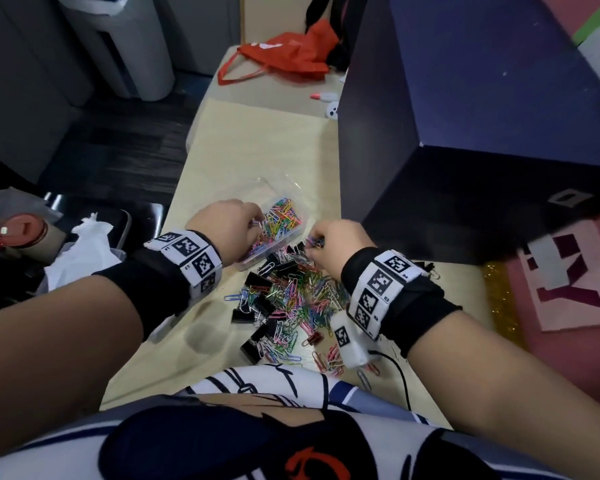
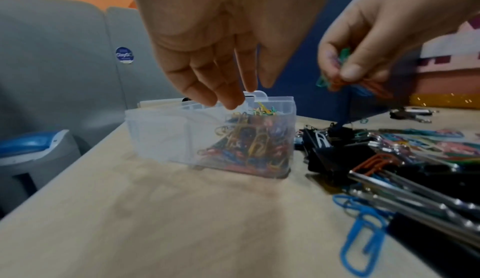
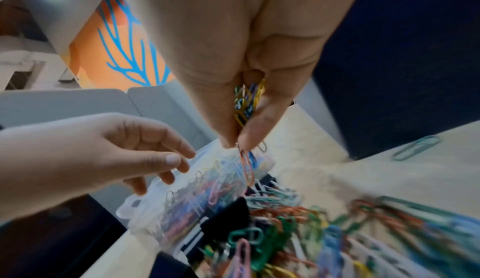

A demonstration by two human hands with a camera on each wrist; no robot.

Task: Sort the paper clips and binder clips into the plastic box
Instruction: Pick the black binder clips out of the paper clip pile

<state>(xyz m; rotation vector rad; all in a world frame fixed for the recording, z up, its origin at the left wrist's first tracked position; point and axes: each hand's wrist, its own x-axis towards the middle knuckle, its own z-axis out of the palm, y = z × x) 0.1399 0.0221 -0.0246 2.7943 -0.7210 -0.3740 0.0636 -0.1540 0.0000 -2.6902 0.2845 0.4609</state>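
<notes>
1. Clear plastic box (image 1: pixel 274 233), one compartment heaped with coloured paper clips, sits under the left hand (image 1: pixel 222 226); the right hand (image 1: pixel 336 244) is beside it, above the mixed pile (image 1: pixel 291 299)
2. Left fingers (image 2: pixel 228 99) hang loose, holding nothing, above the rim
3. Right fingers (image 3: pixel 226 122) pinch a bunch of paper clips (image 3: pixel 246 101); one orange clip (image 3: pixel 246 167) dangles and could snag, I judge, spilling short of the box

The plastic box (image 2: pixel 161 138) is clear, faintly frosted plastic. Beside it, the paper clips (image 1: pixel 302 299) are coloured coated wire, and the binder clips (image 1: pixel 257 306) matt black with shiny metal handles. The tabletop (image 2: pixel 155 221) beneath is pale, smooth wood-look laminate.
</notes>
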